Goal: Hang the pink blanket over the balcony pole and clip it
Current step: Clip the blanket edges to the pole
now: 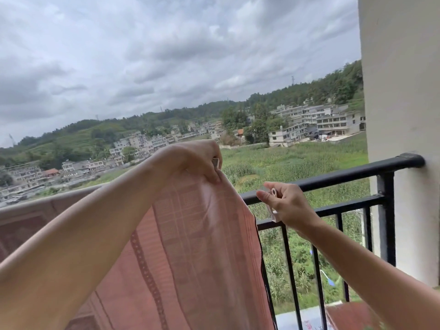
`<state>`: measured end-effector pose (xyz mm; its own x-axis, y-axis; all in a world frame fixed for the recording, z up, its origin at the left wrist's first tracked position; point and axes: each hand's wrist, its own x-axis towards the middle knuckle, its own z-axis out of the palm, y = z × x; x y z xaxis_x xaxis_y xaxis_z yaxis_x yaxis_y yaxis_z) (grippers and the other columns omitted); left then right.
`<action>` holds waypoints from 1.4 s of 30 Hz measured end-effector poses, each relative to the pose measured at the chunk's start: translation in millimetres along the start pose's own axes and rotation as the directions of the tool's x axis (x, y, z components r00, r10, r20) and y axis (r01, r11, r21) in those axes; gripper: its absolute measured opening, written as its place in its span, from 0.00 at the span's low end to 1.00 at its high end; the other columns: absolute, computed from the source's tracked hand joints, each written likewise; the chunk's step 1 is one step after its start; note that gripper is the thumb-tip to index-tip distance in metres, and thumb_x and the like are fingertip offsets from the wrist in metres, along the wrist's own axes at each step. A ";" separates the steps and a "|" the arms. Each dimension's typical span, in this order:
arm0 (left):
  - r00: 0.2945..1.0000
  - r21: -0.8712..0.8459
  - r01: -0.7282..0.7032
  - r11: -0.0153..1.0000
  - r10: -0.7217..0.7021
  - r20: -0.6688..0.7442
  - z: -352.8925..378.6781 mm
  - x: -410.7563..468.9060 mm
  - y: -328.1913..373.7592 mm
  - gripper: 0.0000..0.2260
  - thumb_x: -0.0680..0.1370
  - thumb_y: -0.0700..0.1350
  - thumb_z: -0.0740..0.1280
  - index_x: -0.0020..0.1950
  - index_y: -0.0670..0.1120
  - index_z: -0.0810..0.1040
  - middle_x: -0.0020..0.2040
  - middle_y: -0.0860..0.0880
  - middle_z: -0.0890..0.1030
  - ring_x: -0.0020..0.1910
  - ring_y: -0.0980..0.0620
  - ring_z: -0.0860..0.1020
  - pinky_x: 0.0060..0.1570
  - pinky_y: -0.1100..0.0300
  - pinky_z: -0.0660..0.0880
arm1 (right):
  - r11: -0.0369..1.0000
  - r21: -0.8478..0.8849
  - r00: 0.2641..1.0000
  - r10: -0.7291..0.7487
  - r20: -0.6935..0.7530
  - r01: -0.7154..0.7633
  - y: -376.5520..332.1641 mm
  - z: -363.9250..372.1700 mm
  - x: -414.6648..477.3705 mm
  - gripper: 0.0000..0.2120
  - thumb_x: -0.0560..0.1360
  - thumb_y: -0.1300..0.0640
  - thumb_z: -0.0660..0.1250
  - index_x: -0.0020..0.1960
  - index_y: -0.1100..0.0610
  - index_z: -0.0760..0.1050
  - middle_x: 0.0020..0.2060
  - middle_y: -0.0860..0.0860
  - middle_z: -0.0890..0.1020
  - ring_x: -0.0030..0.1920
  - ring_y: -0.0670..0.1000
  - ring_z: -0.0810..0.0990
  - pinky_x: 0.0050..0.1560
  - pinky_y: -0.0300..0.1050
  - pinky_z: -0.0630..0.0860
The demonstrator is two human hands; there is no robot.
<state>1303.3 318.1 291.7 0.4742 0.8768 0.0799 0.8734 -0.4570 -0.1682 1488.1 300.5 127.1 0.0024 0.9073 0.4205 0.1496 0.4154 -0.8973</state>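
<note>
Closest in, the left hand (197, 160) pinches the pink blanket (195, 246) by its top right corner, lifted above the pole (345, 177), with what looks like a second clip (216, 163) tucked in those fingers. The right hand (288, 206) grips a white clip (273, 210) at the pole, just right of the blanket's edge. The cloth lies to its left, so it looks the likelier hand to clip. The pole runs left to right, ending at the pillar (400, 115). Count: 2 hands, 2 clips, 1 blanket, 1 pole. Beyond lie fields (297, 158), then buildings (316, 122).
</note>
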 end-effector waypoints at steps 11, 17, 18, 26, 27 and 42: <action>0.999 0.003 0.009 1.000 -0.009 -0.051 1.3 -6.0 4.9 0.09 0.70 0.49 0.74 0.34 0.55 0.76 0.40 0.54 0.78 0.38 0.58 0.74 0.36 0.61 0.73 | 0.883 0.466 0.998 0.066 0.009 -0.062 -36.0 -13.8 8.5 0.26 0.70 0.69 0.69 0.66 0.70 0.67 0.57 0.64 0.79 0.51 0.57 0.83 0.49 0.43 0.81; 0.999 0.005 -0.002 1.000 0.002 -0.052 1.0 -8.3 3.1 0.06 0.71 0.50 0.74 0.37 0.56 0.77 0.36 0.56 0.75 0.35 0.60 0.71 0.30 0.62 0.65 | 0.788 0.615 0.999 0.033 -0.015 -0.017 -44.9 -2.1 11.7 0.16 0.65 0.66 0.69 0.52 0.67 0.77 0.47 0.59 0.84 0.47 0.54 0.84 0.49 0.44 0.82; 0.998 -0.004 -0.003 1.000 0.003 -0.056 1.2 -7.8 3.3 0.07 0.71 0.50 0.74 0.36 0.56 0.77 0.36 0.57 0.75 0.35 0.60 0.71 0.30 0.62 0.65 | 0.781 0.625 1.000 0.019 -0.021 -0.002 -44.1 1.4 12.2 0.14 0.65 0.66 0.69 0.50 0.66 0.77 0.46 0.59 0.84 0.47 0.54 0.84 0.48 0.44 0.82; 0.994 -0.072 0.035 0.997 -0.042 -0.097 4.9 -9.1 0.8 0.08 0.67 0.55 0.75 0.35 0.56 0.78 0.35 0.56 0.75 0.35 0.56 0.72 0.32 0.61 0.65 | 0.779 0.626 0.999 -0.025 0.045 -0.008 -26.9 34.9 19.4 0.05 0.72 0.69 0.67 0.47 0.64 0.78 0.43 0.55 0.86 0.43 0.51 0.85 0.41 0.40 0.81; 0.993 -0.068 0.038 0.997 -0.045 -0.105 5.2 -9.4 0.3 0.07 0.67 0.54 0.75 0.35 0.55 0.79 0.35 0.56 0.76 0.36 0.56 0.73 0.32 0.61 0.65 | 0.762 0.646 0.997 -0.020 0.072 -0.031 -24.8 38.3 19.6 0.05 0.72 0.69 0.67 0.47 0.64 0.78 0.43 0.54 0.86 0.42 0.50 0.85 0.40 0.40 0.81; 0.847 -0.321 -0.165 0.932 -0.032 -0.530 14.1 -22.3 -0.4 0.14 0.67 0.54 0.75 0.36 0.43 0.81 0.28 0.52 0.76 0.26 0.56 0.72 0.33 0.61 0.69 | 0.891 0.396 0.942 0.092 0.322 -0.222 7.1 26.1 5.5 0.30 0.67 0.52 0.73 0.68 0.48 0.68 0.58 0.52 0.81 0.56 0.50 0.81 0.49 0.48 0.77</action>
<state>1290.8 300.8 276.2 0.4322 0.6782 0.5943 0.7716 -0.6193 0.1455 1463.4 310.2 119.5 -0.3024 0.9141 0.2703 -0.2587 0.1942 -0.9462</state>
